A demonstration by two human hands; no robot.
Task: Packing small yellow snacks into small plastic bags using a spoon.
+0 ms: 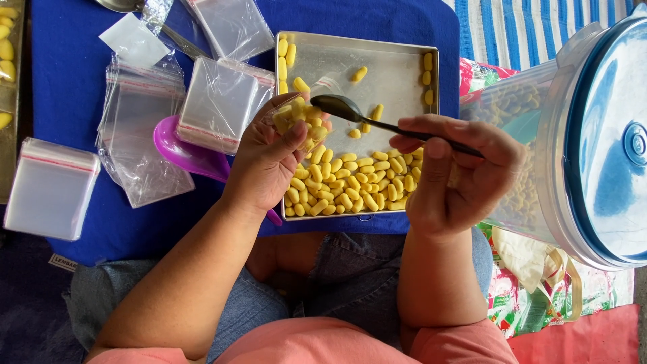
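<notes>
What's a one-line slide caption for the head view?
Left hand holds a small clear bag of yellow pieces; right hand brings a spoon to it above a metal tray.

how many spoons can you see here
3: a dark metal spoon in the right hand over the tray, a purple plastic spoon under the left hand, and a steel spoon at the top edge. Bags may hide more.
</notes>
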